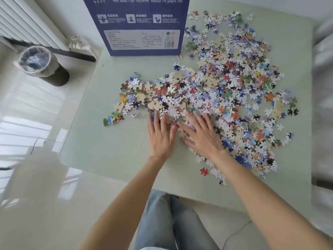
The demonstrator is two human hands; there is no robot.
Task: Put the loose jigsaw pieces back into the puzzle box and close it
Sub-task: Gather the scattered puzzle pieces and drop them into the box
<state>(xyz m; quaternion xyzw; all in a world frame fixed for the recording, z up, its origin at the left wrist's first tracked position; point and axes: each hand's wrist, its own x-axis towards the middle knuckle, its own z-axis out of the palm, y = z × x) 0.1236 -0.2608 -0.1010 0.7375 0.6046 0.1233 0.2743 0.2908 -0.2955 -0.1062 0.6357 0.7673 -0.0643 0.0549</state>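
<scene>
- Radiator: far left, against the wall, off the worktop.
- Bin: on the floor below the radiator, lined w/ a clear bag, some blue stuff inside.
- Worktop: pale green, glossy; left part bare, pieces cover centre and right.
- Small joined cluster: green/orange, lying a little apart at the left tip of the spread.
- Box: dark blue, standing upright at the far edge, printed back panel facing the camera. Opening not in view, so can't tell if open or closed.
- Left hand: flat, fingers straight and spread, palm down on the near edge of the pile; grasping nothing.
- Right hand: just beside the left, thumbs near each other, fingers straight, resting on pieces; also grasping nothing.
- Jigsaw pieces: several hundred approx., loose, mixed face-up and face-down, spread from centre to the right edge, thickest in the middle. None seen in the box.
- Red piece: alone, near the front edge, right of the right forearm.
- Step in hand (judged): raking the near pieces together into a heap; task looks barely begun.
- Next move calls for (judged): cupping both hands under a batch, carrying it to the box; box likely needs laying flat or turning so its opening is reachable. Stragglers at left tip and front edge need a separate sweep.
</scene>
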